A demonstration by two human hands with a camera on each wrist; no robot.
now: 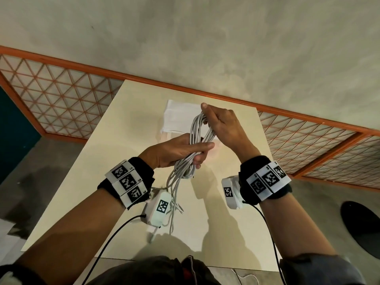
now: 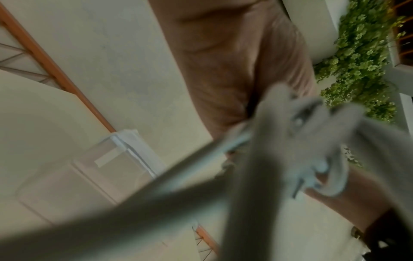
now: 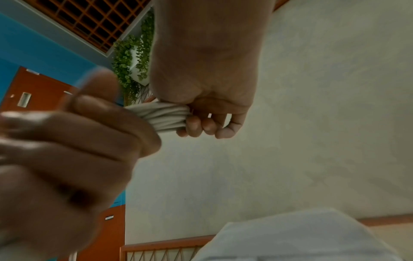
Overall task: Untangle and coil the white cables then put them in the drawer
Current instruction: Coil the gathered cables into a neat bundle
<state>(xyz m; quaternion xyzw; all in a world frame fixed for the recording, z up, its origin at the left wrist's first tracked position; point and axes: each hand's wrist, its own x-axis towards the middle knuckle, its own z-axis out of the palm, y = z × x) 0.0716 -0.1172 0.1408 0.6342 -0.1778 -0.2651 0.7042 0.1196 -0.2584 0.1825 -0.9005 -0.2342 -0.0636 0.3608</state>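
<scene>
Hands (image 1: 181, 149) grip coiled white cables (image 1: 200, 128) above drawer (image 1: 178, 118).

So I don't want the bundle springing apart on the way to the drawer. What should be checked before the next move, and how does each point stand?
1. Left hand grips the lower part of the white cables: ok.
2. Right hand holds the top of the loops: ok.
3. Loops gathered into one bundle between the hands: ok.
4. Loose ends tucked in: not ok, several tails hang down to the table.
5. Cables fully untangled: cannot tell.
6. Drawer open to receive them: cannot tell; the white box behind the hands is partly hidden.
</scene>
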